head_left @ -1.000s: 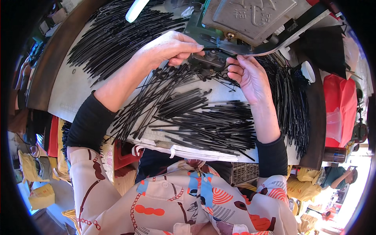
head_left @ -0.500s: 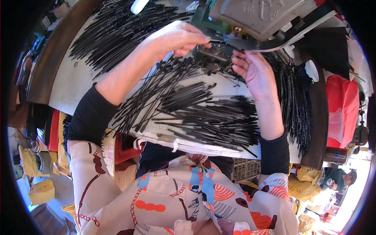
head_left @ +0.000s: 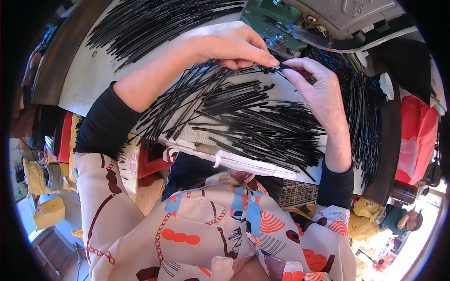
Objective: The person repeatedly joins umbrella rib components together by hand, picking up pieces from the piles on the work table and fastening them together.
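Observation:
Thumb and finger of my left hand [head_left: 236,46] pinch a thin black strip [head_left: 281,68], and my right hand [head_left: 318,89] grips it just beside them, the two hands' fingertips nearly meeting. Most of the strip is hidden by the fingers, and its exact kind cannot be made out. Below the hands a small bundle of short black strips [head_left: 234,97] lies on the pale table [head_left: 79,89]. Nearer my body is a larger, fanned pile of black strips [head_left: 281,133]. Looser strips [head_left: 176,100] cross one another under my left forearm.
A green and grey metal machine [head_left: 286,33] with a curved metal bar [head_left: 370,44] stands just beyond my hands. Long black strips [head_left: 150,23] are heaped at the far left, more [head_left: 361,117] at the right. A white cup-like thing [head_left: 386,86] stands near the right edge.
My hands have come together and slightly nearer to me, away from the machine. Before, they were apart with the black strip stretched between them. The view has shifted a little.

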`<state>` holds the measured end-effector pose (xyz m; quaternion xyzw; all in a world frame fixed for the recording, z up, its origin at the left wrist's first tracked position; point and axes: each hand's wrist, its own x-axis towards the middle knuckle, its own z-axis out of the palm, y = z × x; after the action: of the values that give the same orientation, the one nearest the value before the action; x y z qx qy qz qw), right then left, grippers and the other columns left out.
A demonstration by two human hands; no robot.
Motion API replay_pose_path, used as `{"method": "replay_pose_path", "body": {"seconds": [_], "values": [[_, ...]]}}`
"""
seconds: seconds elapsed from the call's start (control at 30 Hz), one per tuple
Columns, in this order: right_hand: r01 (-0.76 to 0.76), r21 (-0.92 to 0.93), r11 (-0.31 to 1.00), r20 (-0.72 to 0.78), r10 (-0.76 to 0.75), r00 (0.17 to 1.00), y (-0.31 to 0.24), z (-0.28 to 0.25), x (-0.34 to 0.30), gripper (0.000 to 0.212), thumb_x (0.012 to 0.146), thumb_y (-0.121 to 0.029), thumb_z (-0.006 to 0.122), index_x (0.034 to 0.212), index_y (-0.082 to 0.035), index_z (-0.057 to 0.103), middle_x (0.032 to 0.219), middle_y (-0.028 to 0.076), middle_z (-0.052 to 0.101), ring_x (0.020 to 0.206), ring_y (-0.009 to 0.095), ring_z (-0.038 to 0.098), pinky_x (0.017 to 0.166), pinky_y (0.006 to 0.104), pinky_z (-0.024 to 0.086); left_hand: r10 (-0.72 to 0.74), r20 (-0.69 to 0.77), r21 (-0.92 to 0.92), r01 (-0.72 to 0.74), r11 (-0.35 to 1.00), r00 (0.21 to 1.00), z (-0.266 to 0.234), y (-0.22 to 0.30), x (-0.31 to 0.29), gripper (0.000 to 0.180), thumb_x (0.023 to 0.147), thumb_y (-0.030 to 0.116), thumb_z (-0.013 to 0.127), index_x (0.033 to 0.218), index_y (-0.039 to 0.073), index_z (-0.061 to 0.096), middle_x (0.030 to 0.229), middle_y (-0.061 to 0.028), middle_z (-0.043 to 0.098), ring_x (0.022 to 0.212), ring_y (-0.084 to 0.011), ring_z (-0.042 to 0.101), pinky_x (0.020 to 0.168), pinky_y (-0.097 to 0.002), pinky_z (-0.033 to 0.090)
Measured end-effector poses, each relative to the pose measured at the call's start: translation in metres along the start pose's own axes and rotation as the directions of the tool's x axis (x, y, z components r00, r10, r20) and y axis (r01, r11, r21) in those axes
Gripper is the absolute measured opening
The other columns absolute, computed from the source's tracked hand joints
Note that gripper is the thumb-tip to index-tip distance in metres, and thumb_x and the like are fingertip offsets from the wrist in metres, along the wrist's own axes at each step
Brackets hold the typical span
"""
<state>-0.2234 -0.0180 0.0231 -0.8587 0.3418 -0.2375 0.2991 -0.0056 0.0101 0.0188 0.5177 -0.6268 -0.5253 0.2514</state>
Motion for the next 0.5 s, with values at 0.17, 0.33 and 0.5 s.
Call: {"method": "replay_pose_path", "body": {"seconds": [0.17, 0.33, 0.5], "values": [[-0.137, 0.140, 0.981, 0.095, 0.125, 0.988, 0.007, -0.010, -0.005, 0.020, 0.084, -0.013, 0.058, 0.098, 0.002, 0.062, 0.072, 0.003, 0.062, 0.066, 0.006, 0.054, 0.061, 0.0206, 0.042, 0.232, -0.097, 0.620, -0.124, 0.775, 0.968, 0.000, -0.005, -0.009, 0.031, 0.073, 0.032, 0.068, 0.080, 0.001, 0.065, 0.055, -0.0051, 0.055, 0.048, -0.0133, 0.050, 0.047, -0.0265, 0.040], [-0.185, 0.194, 0.963, 0.244, 0.135, 0.960, 0.004, -0.006, -0.004, 0.022, 0.085, -0.011, 0.056, 0.102, 0.002, 0.061, 0.069, 0.000, 0.059, 0.065, 0.004, 0.053, 0.058, 0.0192, 0.038, 0.338, -0.214, 0.728, -0.081, 0.680, 0.916, 0.006, -0.016, -0.010, 0.028, 0.070, 0.028, 0.065, 0.075, 0.001, 0.063, 0.063, -0.0106, 0.061, 0.057, -0.0239, 0.058, 0.055, -0.0331, 0.044], [-0.264, 0.211, 0.941, 0.293, 0.197, 0.936, -0.002, -0.008, -0.003, 0.022, 0.086, -0.010, 0.054, 0.103, 0.003, 0.061, 0.069, 0.000, 0.059, 0.066, 0.004, 0.052, 0.059, 0.0186, 0.038, 0.289, -0.160, 0.670, -0.111, 0.734, 0.944, -0.002, -0.015, -0.024, 0.024, 0.071, 0.024, 0.065, 0.077, 0.000, 0.063, 0.068, -0.0122, 0.063, 0.064, -0.0256, 0.061, 0.059, -0.0352, 0.046]]}}
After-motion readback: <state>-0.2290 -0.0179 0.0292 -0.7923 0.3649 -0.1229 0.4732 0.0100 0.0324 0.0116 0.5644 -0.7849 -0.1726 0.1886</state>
